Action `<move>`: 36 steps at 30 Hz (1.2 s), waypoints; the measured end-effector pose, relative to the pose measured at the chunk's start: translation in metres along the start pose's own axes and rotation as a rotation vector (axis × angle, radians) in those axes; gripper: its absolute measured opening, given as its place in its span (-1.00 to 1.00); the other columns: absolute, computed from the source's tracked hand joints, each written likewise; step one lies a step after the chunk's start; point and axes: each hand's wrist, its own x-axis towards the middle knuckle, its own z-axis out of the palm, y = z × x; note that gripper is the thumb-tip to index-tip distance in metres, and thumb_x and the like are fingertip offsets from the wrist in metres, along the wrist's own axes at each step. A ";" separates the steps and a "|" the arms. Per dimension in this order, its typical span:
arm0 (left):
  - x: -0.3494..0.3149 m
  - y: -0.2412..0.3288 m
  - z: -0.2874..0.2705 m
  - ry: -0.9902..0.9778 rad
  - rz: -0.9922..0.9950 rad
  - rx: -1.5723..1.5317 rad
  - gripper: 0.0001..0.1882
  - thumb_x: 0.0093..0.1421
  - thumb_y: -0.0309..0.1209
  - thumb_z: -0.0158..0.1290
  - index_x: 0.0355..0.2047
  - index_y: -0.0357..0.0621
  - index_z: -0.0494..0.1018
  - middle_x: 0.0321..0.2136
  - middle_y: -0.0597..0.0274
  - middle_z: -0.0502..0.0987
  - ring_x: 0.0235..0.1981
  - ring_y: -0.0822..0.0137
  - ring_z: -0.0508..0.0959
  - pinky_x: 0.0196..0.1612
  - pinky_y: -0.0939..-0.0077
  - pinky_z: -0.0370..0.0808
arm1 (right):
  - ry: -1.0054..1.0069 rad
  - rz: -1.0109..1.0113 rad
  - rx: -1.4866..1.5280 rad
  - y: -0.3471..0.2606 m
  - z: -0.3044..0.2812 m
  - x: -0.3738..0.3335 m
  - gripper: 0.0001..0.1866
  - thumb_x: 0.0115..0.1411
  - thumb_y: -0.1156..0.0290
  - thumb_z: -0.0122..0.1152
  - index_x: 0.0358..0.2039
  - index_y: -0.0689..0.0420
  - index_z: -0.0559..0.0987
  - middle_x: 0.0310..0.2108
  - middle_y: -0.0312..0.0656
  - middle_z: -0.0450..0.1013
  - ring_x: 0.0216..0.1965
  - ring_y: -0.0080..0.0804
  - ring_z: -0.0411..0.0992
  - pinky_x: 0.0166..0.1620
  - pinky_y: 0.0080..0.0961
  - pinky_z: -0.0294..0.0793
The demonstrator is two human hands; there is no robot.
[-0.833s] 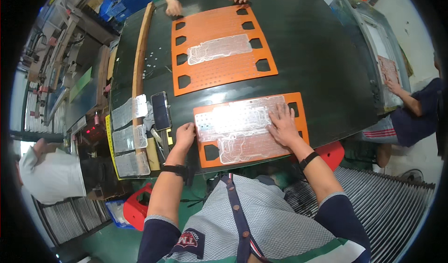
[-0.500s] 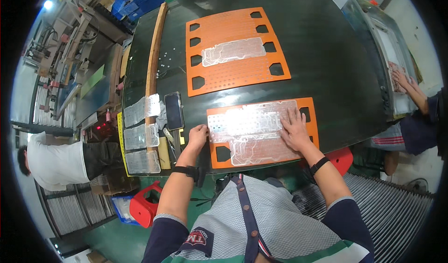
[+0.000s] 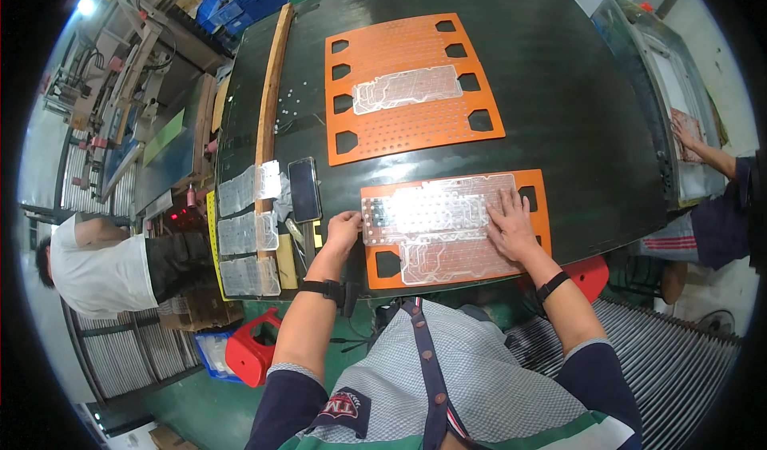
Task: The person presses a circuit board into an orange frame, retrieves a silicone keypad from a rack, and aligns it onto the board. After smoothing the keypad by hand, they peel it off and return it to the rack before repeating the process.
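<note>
An orange perforated board (image 3: 542,210) lies on the table close to me. Clear plastic sheets with printed silvery circuit lines rest on it. The upper clear circuit sheet (image 3: 439,208) reaches the board's left edge, and the lower circuit sheet (image 3: 447,260) lies nearer me. My left hand (image 3: 343,231) is closed in a pinch at the upper sheet's left edge. My right hand (image 3: 511,228) lies flat with spread fingers on the sheets' right part. Farther back, a second orange board (image 3: 415,140) carries another clear circuit sheet (image 3: 406,89).
Left of the board are a dark phone (image 3: 304,189), a wooden strip (image 3: 270,102) and stacks of clear sheets (image 3: 240,234). Small white pieces (image 3: 288,108) are scattered beyond. One co-worker (image 3: 104,266) stands at left; another's hand (image 3: 685,134) works at a right-hand frame.
The view has shifted slightly, moving the table a little rightward in the picture. My hands keep their places on the sheets. A co-worker's hand and forearm show more at the far edge.
</note>
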 end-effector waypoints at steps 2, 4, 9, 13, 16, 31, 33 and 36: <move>-0.001 0.003 0.000 -0.007 -0.002 0.016 -0.78 0.20 -0.30 -0.05 -0.29 -0.16 0.51 -0.47 0.37 0.50 -0.45 0.53 0.46 -0.47 0.64 0.35 | 0.008 0.012 0.010 -0.001 0.001 -0.001 -0.51 0.10 0.16 0.06 0.01 0.14 0.41 0.21 0.16 0.00 0.23 0.20 -0.10 0.21 0.12 -0.22; -0.002 0.004 -0.001 -0.018 -0.002 0.035 -0.78 0.19 -0.32 -0.04 -0.30 -0.18 0.51 -0.48 0.38 0.50 -0.46 0.53 0.46 -0.47 0.64 0.36 | 0.111 0.075 0.075 -0.003 0.002 -0.005 -0.52 0.10 0.20 0.07 -0.04 0.24 0.41 0.20 0.18 -0.01 0.24 0.17 -0.10 0.22 0.09 -0.21; -0.009 0.015 -0.002 -0.052 0.136 0.133 -0.77 0.17 -0.40 -0.03 -0.37 -0.36 0.51 -0.56 0.24 0.51 -0.55 0.50 0.46 -0.54 0.60 0.35 | 0.309 0.098 0.236 -0.028 -0.005 -0.029 -0.60 0.06 0.35 0.09 -0.12 0.32 0.42 0.04 0.19 0.22 0.07 0.13 0.18 0.11 -0.12 0.14; -0.026 0.032 -0.001 -0.064 0.350 0.162 -0.75 0.15 -0.40 -0.02 -0.42 -0.40 0.50 -0.63 0.23 0.49 -0.61 0.51 0.45 -0.56 0.59 0.36 | 0.140 -0.006 0.444 -0.070 -0.004 -0.053 -0.73 0.02 0.42 0.12 -0.26 0.27 0.48 -0.24 0.04 0.43 -0.22 0.01 0.40 -0.16 -0.27 0.40; -0.069 0.081 0.016 -0.140 0.409 0.163 -0.77 0.16 -0.42 -0.03 -0.43 -0.40 0.50 -0.63 0.23 0.50 -0.62 0.51 0.45 -0.55 0.61 0.36 | 0.008 -0.215 0.593 -0.105 0.010 -0.053 -0.73 0.04 0.32 0.13 -0.29 0.22 0.47 -0.36 -0.06 0.43 -0.30 -0.09 0.43 -0.23 -0.27 0.43; -0.221 0.216 0.054 -0.311 0.705 0.022 -0.80 0.15 -0.48 -0.01 -0.40 -0.45 0.48 -0.56 0.20 0.51 -0.57 0.48 0.48 -0.50 0.62 0.43 | 0.522 -0.267 0.324 -0.138 -0.024 0.009 -0.45 0.07 0.12 0.13 0.01 0.19 0.40 0.12 0.03 0.22 0.15 -0.07 0.19 0.18 -0.17 0.12; -0.227 0.231 0.055 -0.282 0.766 0.063 -0.79 0.17 -0.45 -0.02 -0.38 -0.42 0.48 -0.56 0.21 0.51 -0.56 0.48 0.49 -0.49 0.62 0.45 | 0.547 -0.099 0.390 -0.125 -0.053 0.000 -0.31 0.07 0.10 0.13 0.17 0.11 0.21 0.22 0.03 0.04 0.22 0.00 0.04 0.25 -0.15 -0.03; -0.238 0.258 0.061 -0.329 0.849 0.033 -0.78 0.17 -0.41 -0.02 -0.35 -0.39 0.47 -0.55 0.24 0.50 -0.55 0.51 0.49 -0.51 0.68 0.44 | 0.334 0.048 0.276 -0.102 -0.119 -0.018 -0.23 0.09 0.05 0.09 0.21 0.17 0.10 0.23 0.09 -0.03 0.27 0.02 -0.11 0.29 -0.16 -0.18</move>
